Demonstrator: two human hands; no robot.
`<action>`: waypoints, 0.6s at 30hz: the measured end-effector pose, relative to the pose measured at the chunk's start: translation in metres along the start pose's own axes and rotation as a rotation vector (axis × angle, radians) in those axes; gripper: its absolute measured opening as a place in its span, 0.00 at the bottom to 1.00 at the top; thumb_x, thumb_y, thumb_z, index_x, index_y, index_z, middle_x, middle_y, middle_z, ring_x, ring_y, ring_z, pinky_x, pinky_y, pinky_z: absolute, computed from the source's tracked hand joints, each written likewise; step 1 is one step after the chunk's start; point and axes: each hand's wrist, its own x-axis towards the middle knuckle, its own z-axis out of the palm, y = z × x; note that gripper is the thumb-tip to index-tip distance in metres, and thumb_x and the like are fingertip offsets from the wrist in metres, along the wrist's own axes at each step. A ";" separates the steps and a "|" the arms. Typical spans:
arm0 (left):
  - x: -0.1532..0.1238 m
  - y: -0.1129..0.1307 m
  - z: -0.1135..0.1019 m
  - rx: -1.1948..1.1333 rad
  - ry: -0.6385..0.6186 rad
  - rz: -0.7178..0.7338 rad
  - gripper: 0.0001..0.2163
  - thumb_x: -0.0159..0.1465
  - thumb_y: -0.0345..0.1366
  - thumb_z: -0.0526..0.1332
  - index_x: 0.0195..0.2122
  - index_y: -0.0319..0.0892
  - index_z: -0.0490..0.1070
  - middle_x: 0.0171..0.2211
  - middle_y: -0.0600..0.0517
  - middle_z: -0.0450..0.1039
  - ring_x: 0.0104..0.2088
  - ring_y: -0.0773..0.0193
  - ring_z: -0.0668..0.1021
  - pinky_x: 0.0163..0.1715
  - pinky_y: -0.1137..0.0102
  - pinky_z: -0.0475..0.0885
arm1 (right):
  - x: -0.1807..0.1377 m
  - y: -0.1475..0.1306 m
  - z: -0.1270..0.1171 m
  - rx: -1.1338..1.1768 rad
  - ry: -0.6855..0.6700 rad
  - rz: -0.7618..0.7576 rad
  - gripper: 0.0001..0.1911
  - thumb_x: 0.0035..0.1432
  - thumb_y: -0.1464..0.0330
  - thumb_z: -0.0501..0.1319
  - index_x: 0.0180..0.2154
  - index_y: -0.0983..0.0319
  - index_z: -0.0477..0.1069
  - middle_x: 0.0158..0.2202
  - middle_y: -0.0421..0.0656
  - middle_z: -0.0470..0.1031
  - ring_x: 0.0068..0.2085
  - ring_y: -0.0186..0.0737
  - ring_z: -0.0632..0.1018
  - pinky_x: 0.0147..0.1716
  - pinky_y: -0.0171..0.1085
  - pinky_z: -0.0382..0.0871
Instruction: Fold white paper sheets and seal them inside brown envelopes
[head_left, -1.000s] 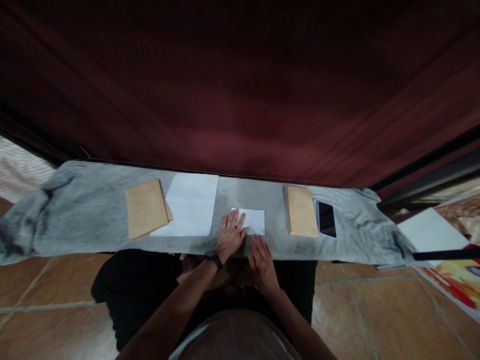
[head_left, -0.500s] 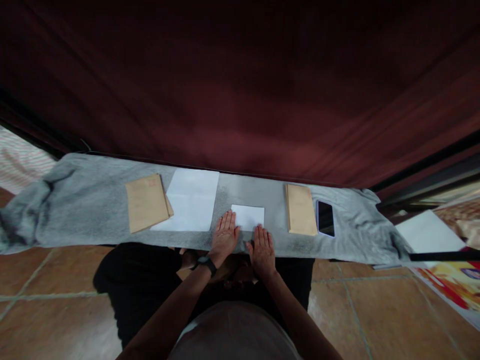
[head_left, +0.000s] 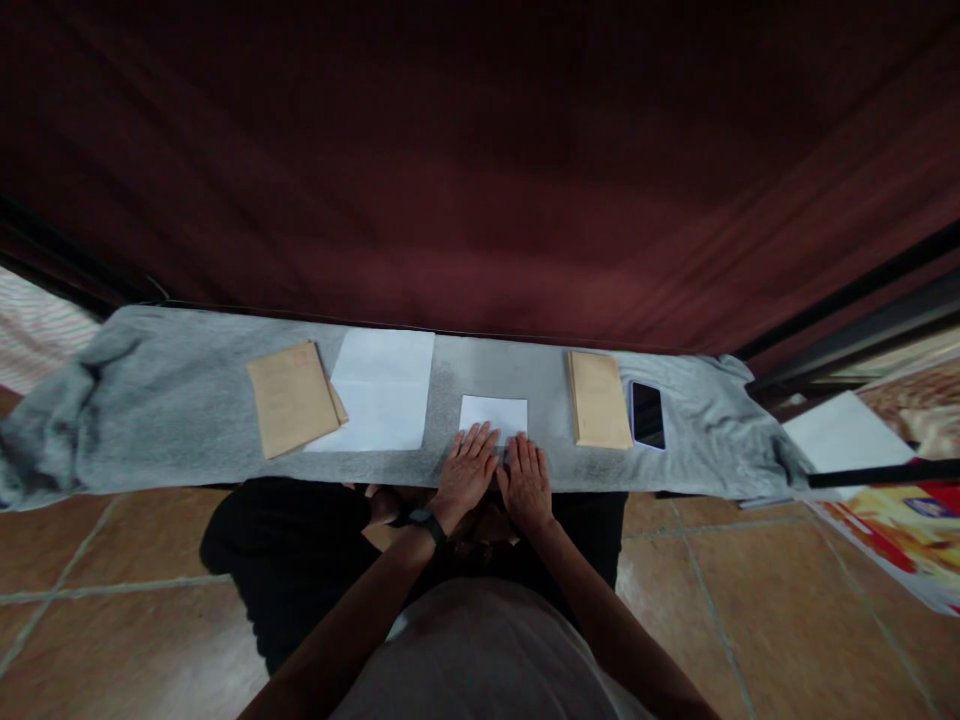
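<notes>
A small white folded paper lies flat on the grey cloth in front of me. My left hand presses its near left part with flat, outstretched fingers. At the near right corner of the paper rests my right hand, its fingers also stretched out. The two hands are close together, thumbs nearly meeting. Left of them are larger white sheets with a crease across. Brown envelopes overlap the left edge of these sheets. Another stack of brown envelopes sits to the right.
A phone lies right of the envelope stack. The grey cloth covers a narrow table against a dark red curtain. A white sheet and a colourful printed package are at the far right, beyond a dark bar.
My left hand has slid right along the near edge of the folded paper, closer to my right hand. The right hand stays near the corner. The view has tilted slightly.
</notes>
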 end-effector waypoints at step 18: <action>-0.023 -0.014 -0.005 0.037 0.087 -0.200 0.28 0.72 0.41 0.46 0.68 0.28 0.55 0.69 0.35 0.55 0.71 0.50 0.55 0.69 0.51 0.54 | -0.007 0.011 -0.005 0.047 0.033 0.063 0.29 0.73 0.59 0.48 0.66 0.72 0.60 0.66 0.61 0.63 0.68 0.57 0.62 0.65 0.59 0.51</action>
